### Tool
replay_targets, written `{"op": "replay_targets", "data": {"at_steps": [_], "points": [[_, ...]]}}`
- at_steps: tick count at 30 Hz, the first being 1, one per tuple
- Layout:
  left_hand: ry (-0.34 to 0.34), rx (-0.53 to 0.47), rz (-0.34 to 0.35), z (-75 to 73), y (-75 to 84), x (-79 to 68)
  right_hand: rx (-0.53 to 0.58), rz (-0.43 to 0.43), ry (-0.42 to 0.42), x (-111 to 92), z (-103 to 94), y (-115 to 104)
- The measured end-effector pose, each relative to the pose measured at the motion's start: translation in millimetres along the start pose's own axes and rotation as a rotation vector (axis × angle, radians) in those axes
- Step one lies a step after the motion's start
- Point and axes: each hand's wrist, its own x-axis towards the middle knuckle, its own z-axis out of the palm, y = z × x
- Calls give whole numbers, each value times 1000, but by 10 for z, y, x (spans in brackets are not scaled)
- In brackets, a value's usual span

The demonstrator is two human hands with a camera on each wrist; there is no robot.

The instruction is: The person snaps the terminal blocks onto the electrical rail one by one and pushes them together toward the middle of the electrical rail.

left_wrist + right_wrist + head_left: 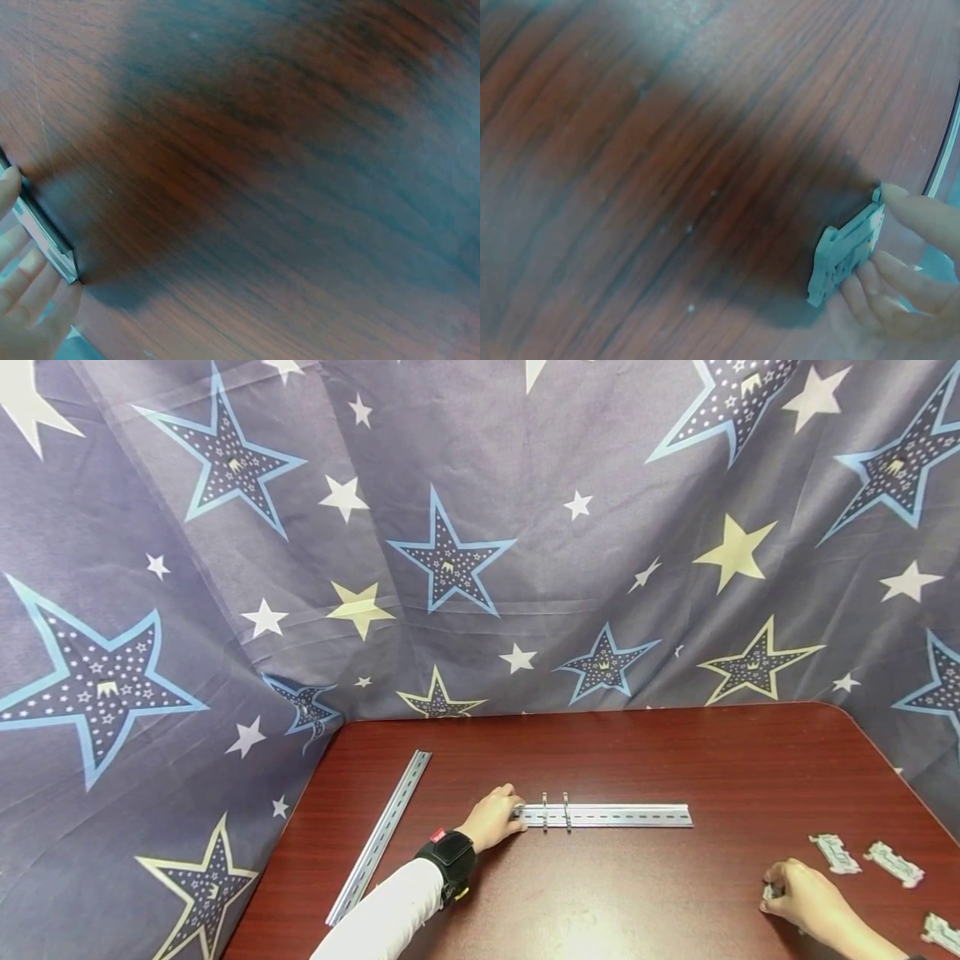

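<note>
A slotted metal DIN rail (630, 816) lies crosswise on the table, with two thin terminal blocks standing across it, one block (567, 812) slightly right of the other (545, 812). My left hand (492, 818) grips the rail's left end, thumb on one side and fingers on the other; the rail end (51, 241) shows between them in the left wrist view. Far to the right, my right hand (806, 897) pinches a flat grey terminal block (845, 251) between thumb and fingers, close over the table. Part of this block is hidden by the fingers in the head view.
A second DIN rail (380, 835) lies slanted at the table's left. More terminal blocks lie around the right hand: one (836, 853) beyond it, another (895, 864) to its right, a third (941, 932) at the frame's edge. A star-patterned curtain (480, 652) hangs behind the table.
</note>
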Motion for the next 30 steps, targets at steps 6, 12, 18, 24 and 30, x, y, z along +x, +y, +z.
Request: {"op": "replay_targets", "data": {"at_steps": [6,12,18,24,30], "points": [[2,6,9,-8,5,-2,-20,-13,-18,-4,-23,14],[0,12,12,-13,6,-6,-15,-1,-51,-8,-29,40],[-3,10,7,-16,6,-5,-12,19,-53,-4,-28,51],[2,3,9,-7,2,-5,58,71,-90,-2,-33,30],[-2,5,7,9,-6,-3,120,112,-133,-23,-43,23]]}}
